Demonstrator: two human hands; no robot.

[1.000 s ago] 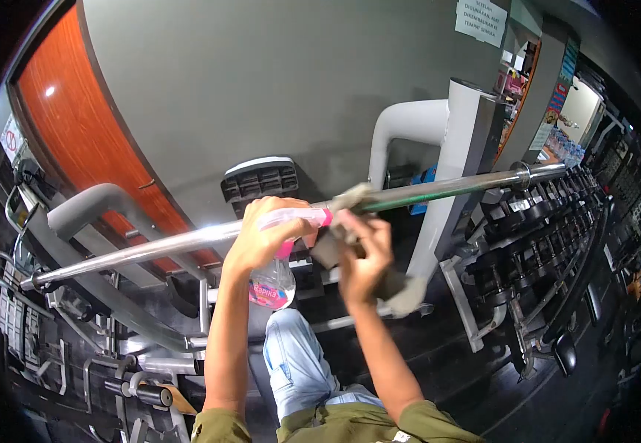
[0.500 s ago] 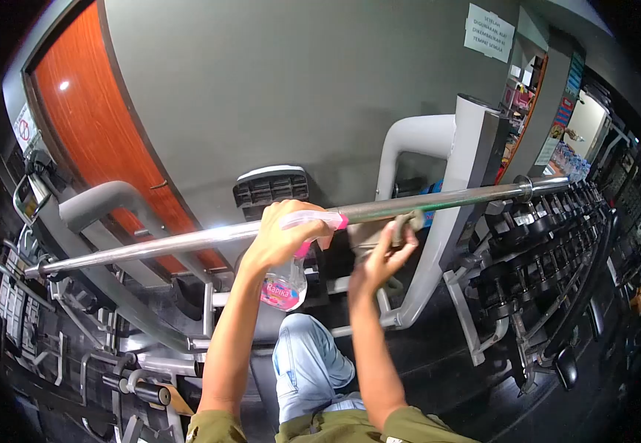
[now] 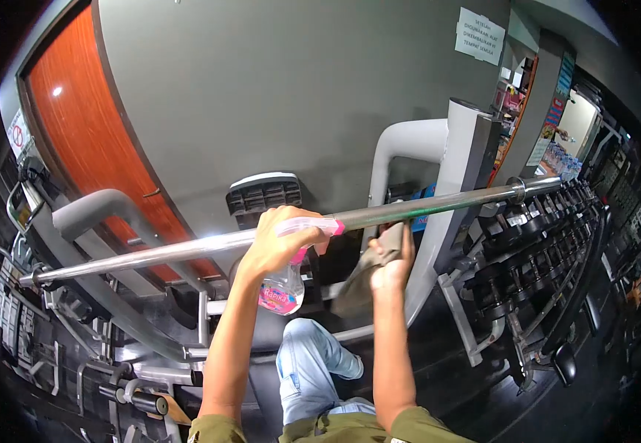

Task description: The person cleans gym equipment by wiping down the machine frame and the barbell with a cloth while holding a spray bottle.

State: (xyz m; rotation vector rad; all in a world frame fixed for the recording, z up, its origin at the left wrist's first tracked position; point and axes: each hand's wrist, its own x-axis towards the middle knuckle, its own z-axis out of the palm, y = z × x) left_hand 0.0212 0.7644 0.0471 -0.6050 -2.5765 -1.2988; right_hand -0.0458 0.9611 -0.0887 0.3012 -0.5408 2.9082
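Observation:
My left hand (image 3: 280, 240) is closed around the neck of a clear spray bottle (image 3: 282, 294) with a pink trigger head and a pink label. That hand sits against the steel barbell (image 3: 438, 203), which runs across the view. Just below the bar, my right hand (image 3: 393, 269) grips a grey-brown cloth (image 3: 365, 277), bunched at the fingers, with its lower part hanging blurred to the left. Whether the cloth touches the bar I cannot tell.
Grey bench uprights (image 3: 457, 159) stand near the bar's right part. A rack of dumbbells (image 3: 527, 258) is at the right. Behind are a grey wall (image 3: 261, 88) and a wooden door (image 3: 87, 133). Gym machines (image 3: 135, 399) fill the lower left.
My right hand has turned palm-up and shifted slightly right, and the cloth now hangs down from it. My left hand keeps its hold on the spray bottle. The view has shifted slightly.

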